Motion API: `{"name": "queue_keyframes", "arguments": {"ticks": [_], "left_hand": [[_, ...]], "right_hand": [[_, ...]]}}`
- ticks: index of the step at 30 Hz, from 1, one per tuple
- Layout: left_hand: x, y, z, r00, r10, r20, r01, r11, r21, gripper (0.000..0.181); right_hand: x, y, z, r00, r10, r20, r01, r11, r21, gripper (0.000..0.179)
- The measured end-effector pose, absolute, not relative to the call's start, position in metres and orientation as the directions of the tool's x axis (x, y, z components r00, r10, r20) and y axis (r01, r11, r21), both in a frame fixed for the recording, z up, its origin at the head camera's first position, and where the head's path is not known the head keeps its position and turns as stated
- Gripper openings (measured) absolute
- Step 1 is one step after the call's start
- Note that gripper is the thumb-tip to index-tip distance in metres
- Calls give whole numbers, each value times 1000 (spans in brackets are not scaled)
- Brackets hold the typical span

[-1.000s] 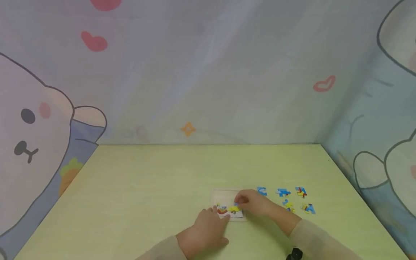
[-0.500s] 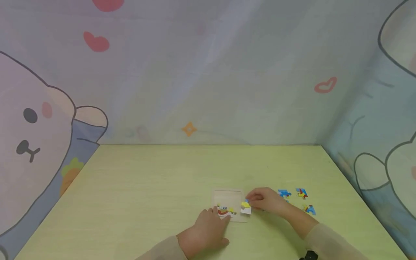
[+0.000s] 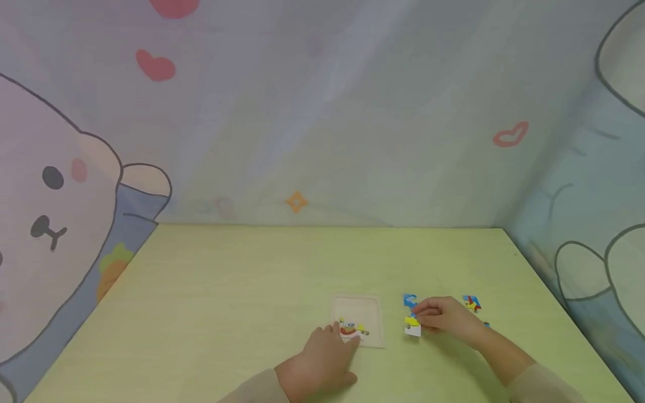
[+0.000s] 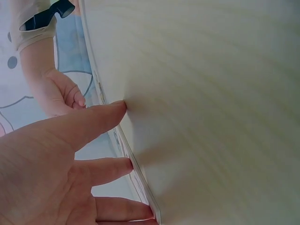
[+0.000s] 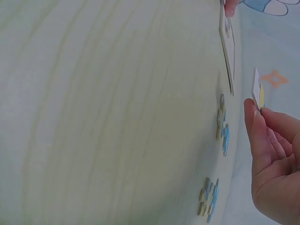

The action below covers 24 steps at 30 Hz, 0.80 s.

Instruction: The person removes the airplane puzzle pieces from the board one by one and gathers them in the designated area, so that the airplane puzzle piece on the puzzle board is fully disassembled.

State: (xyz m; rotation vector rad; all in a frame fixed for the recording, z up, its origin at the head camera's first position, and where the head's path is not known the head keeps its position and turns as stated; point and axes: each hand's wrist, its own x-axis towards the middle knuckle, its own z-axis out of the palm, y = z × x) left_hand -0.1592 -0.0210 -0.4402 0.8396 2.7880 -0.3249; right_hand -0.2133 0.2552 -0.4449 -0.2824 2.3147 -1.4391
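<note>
My left hand (image 3: pixel 322 358) rests its fingertips on the lower part of a pale wooden puzzle tray (image 3: pixel 358 308) and on the joined puzzle pieces (image 3: pixel 355 329) along its bottom. In the left wrist view the fingers of that left hand (image 4: pixel 70 154) are mostly straight at the tray's edge. To the tray's right, my right hand (image 3: pixel 448 320) pinches a white, yellow and blue puzzle piece (image 3: pixel 412 329). The right wrist view shows this puzzle piece (image 5: pixel 256 91) upright between thumb and fingertips, raised off the table.
A blue loose piece (image 3: pixel 410 299) lies just behind the held one. Farther right is a red, yellow and blue piece (image 3: pixel 472 303); another piece (image 3: pixel 486 324) is mostly hidden by my right arm. The yellow-green table (image 3: pixel 227 280) meets a printed cloth (image 3: pixel 353 140) at its back edge.
My right hand has lifted the white and yellow piece out of the tray and carried it right, beside the loose pieces. My left hand has stayed on the tray.
</note>
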Motion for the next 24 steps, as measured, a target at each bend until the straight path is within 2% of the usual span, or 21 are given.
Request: {"name": "queue_keyframes", "arguments": {"ticks": [24], "left_hand": [[-158,-17,-442,-803,515,-301,566,816,-116,66]], "right_hand": [[-195,324,-450,-921,-303,-246,73,486,-871,38]]}}
